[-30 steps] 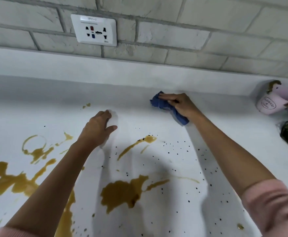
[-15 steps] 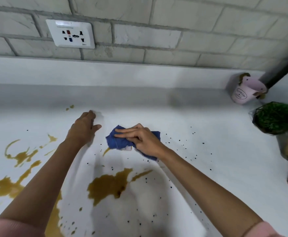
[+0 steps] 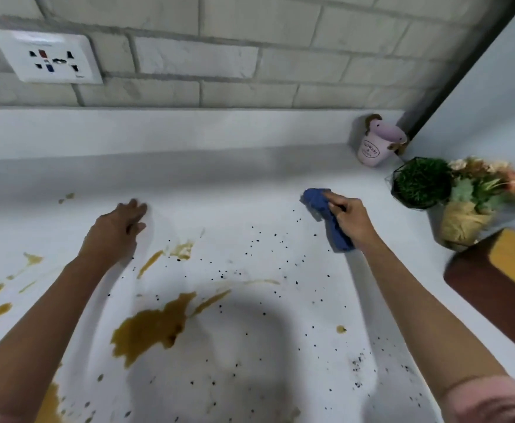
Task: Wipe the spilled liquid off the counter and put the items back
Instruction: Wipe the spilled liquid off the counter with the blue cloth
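My right hand (image 3: 352, 222) grips the bunched blue cloth (image 3: 326, 216), soft and best pressed flat, far right on the counter (image 3: 250, 184), my left hand (image 3: 119, 228) rests spread open beside the brown spill (image 3: 149, 328), whose left reach is cut off.

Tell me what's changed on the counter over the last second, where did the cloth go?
The right hand swept the blue cloth from the back of the counter in toward the middle, then out right toward the green plant, gripping it throughout. The small streak it passed over now looks smeared. The left hand stayed flat on the counter, and the big brown puddle is untouched.
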